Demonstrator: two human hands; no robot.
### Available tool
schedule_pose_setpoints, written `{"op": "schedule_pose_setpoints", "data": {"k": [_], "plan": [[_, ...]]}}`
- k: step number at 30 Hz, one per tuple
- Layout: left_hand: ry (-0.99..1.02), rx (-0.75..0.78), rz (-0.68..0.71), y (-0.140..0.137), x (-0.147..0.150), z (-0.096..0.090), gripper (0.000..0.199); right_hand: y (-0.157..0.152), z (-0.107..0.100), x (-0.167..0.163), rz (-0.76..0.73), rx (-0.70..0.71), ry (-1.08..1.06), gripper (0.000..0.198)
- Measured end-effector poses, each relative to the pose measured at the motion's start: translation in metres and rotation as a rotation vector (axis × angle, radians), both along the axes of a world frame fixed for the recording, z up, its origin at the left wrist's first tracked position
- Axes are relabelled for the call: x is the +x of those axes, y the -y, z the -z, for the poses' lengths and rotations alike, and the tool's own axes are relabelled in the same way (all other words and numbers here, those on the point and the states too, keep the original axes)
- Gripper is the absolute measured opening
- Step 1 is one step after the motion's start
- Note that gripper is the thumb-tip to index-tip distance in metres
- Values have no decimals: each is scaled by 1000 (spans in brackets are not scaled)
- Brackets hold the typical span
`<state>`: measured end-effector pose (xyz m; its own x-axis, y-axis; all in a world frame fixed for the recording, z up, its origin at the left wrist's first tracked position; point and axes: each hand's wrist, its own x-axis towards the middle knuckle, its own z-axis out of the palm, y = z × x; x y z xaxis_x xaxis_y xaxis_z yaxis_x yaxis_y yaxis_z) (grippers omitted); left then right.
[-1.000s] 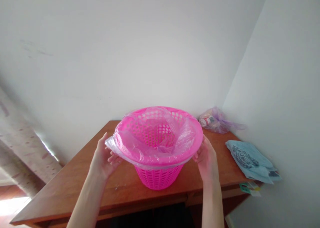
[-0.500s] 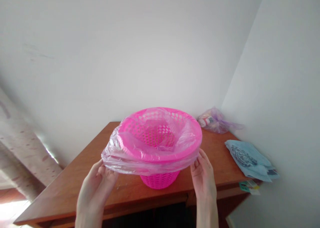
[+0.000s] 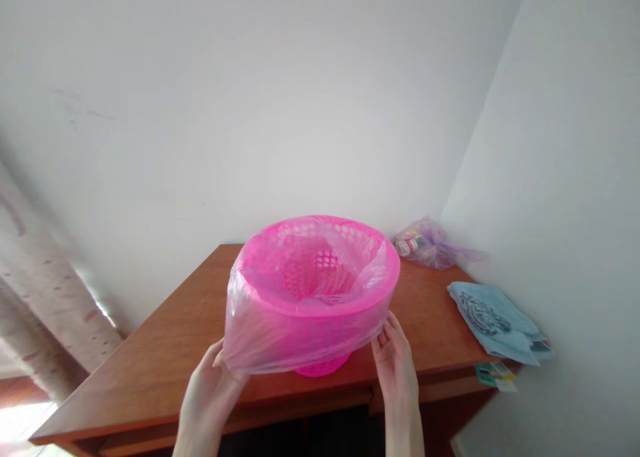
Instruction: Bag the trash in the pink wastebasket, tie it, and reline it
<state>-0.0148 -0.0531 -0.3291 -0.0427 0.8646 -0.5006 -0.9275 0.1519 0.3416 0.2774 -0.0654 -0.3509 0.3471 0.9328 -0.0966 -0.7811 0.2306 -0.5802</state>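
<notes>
The table is reddish-brown wood, smooth and faintly glossy, pushed into the corner where two plain white walls meet; its near edge runs across the bottom of the view, and a speckled pale curtain hangs off its left end, with bright light on the floor below.

A pink plastic basket stands upright near the middle of the near edge — round, wide at the rim, narrowing to a small base, its walls pierced with a lattice of little holes; a thin clear plastic bag lines it, crinkled and shiny inside, folded over the rim and hanging down the outside almost to the base.

The left hand pinches the bag's lower hem at the basket's near left side, fingers closed on the film; the right hand has its fingers loosely curled against the bag at the near right side, touching the hem, though whether they grip it I cannot tell.

At the far right corner lies a knotted purplish bag, translucent, with something labelled inside; along the right edge lies a folded light-blue cloth with a dark print, and beneath it a small coloured paper juts over the near right corner.
</notes>
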Motion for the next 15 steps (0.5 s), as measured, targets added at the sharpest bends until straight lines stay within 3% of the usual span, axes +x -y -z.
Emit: {"op": "schedule_pose_setpoints", "data": {"k": [9, 15], "plan": [[-24, 4, 49, 0, -1, 21, 25, -6, 27, -2, -30, -13, 57, 23], [-56, 83, -20, -5, 4, 30, 25, -9, 28, -5, -51, -11, 49, 17]]}}
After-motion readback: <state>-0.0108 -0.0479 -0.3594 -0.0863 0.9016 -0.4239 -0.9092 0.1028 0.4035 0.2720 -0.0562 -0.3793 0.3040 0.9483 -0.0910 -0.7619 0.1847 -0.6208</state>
